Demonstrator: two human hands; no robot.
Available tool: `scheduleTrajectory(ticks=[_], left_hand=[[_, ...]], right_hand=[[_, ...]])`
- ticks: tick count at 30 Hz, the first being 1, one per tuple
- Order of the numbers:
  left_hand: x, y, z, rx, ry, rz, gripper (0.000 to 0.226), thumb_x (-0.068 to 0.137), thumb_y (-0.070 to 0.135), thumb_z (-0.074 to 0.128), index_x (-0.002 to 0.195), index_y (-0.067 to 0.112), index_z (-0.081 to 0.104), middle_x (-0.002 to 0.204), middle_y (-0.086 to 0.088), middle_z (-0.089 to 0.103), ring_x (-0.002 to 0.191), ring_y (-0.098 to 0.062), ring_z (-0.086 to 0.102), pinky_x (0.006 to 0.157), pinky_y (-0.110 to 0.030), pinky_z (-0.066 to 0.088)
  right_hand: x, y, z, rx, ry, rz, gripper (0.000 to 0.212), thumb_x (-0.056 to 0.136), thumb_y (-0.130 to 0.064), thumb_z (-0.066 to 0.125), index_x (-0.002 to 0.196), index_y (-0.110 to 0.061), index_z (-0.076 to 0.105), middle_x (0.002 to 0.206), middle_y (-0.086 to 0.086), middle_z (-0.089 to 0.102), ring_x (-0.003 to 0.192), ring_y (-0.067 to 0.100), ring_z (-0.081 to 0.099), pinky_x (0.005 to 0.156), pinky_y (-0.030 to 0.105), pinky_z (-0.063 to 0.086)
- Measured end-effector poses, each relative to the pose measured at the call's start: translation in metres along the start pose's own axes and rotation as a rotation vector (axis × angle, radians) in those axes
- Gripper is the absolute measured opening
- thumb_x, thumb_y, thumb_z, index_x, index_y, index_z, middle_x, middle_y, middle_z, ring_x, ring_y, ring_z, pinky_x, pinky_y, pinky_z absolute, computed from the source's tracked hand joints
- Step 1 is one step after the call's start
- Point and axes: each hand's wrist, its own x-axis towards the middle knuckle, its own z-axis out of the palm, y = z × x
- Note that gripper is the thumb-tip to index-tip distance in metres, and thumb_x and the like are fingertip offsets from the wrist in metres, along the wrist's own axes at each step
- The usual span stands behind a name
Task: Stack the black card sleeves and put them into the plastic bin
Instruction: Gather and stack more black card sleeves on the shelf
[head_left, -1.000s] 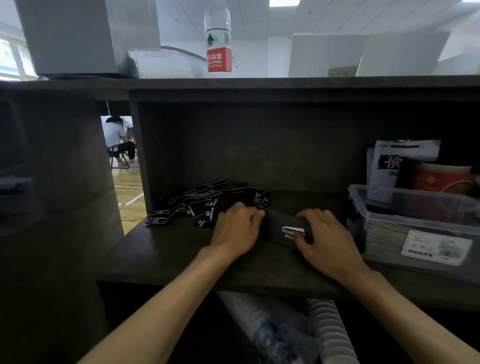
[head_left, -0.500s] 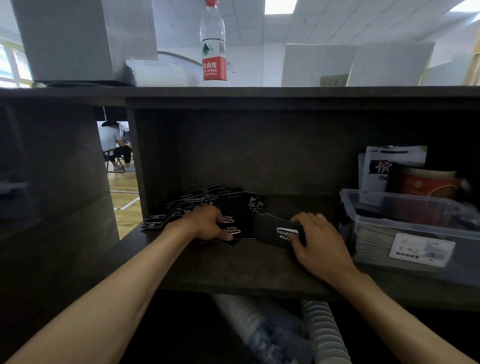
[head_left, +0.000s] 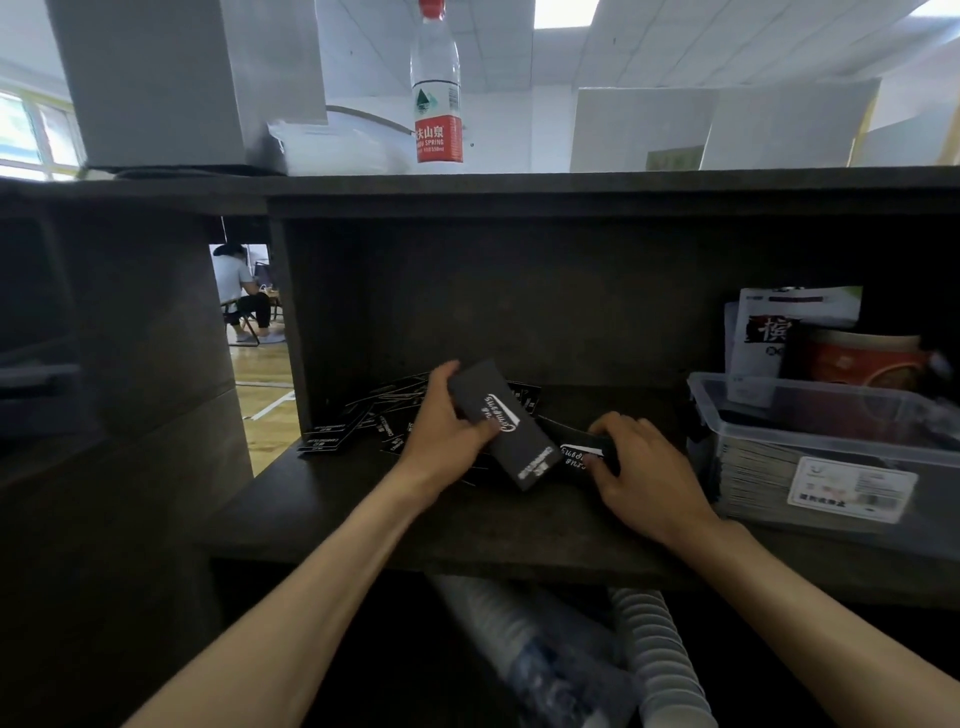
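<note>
Holding one flat black card sleeve with white script lettering (head_left: 501, 423), the left hand (head_left: 447, 434) keeps it lifted and tilted above the dark wooden shelf (head_left: 467, 525); thumb on the printed face, the other fingers curled behind the sleeve's far edge.

Right hand (head_left: 647, 475): resting on the shelf, fingers curled over a small squared stack of black card sleeves (head_left: 576, 452), thumb at its near side; the stack lies flat, just right of the lifted sleeve.

Loose pile of black card sleeves with white print (head_left: 363, 423): scattered and overlapping at the back left of the shelf compartment, behind and left of the left hand.

Clear rectangular plastic bin (head_left: 831, 447): at the right end of the same shelf, near the right hand but apart from it; a white label is on its front wall, and layered flat items show through the wall. Exact contents cannot be made out.

White printed packet (head_left: 769, 332) and round red-and-cream container (head_left: 862, 358): standing behind the bin.

Clear plastic water bottle with red label and red cap (head_left: 436, 93): upright on the top board of the shelf unit.

Ribbed white hose (head_left: 654, 660): below the shelf.

Seated person (head_left: 239, 291): distant, seen through the gap at left.
</note>
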Motion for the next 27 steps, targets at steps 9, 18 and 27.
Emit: scheduleTrajectory(ticks=[9,18,27], left_hand=[[-0.013,-0.014,0.035,1.130,0.083,0.155,0.054,0.089,0.063,0.053,0.114,0.015,0.061,0.118,-0.007,0.058,0.109,-0.025,0.057,0.094,-0.040,0.041],[-0.015,-0.010,0.041,0.681,-0.182,0.263,0.053,0.097,0.014,0.049,0.149,0.021,0.039,0.137,-0.008,0.050,0.125,-0.021,0.051,0.107,-0.027,0.037],[0.026,-0.024,-0.024,0.969,-0.089,0.090,0.044,0.100,0.020,0.048,0.144,0.021,0.045,0.144,-0.008,0.049,0.131,-0.024,0.047,0.111,-0.045,0.034]], right_hand=[[0.006,-0.017,0.017,-0.052,0.044,-0.065,0.021,0.093,-0.036,0.054,0.111,-0.025,0.053,0.100,-0.006,0.055,0.087,0.009,0.044,0.071,0.027,0.041],[0.009,-0.013,0.018,-0.084,-0.006,-0.082,0.033,0.089,-0.037,0.055,0.120,-0.029,0.048,0.113,-0.007,0.058,0.101,0.013,0.047,0.086,0.036,0.044],[0.004,-0.012,0.019,-0.051,0.001,-0.044,0.033,0.090,-0.034,0.057,0.122,-0.027,0.049,0.112,-0.007,0.056,0.099,0.008,0.045,0.070,0.023,0.036]])
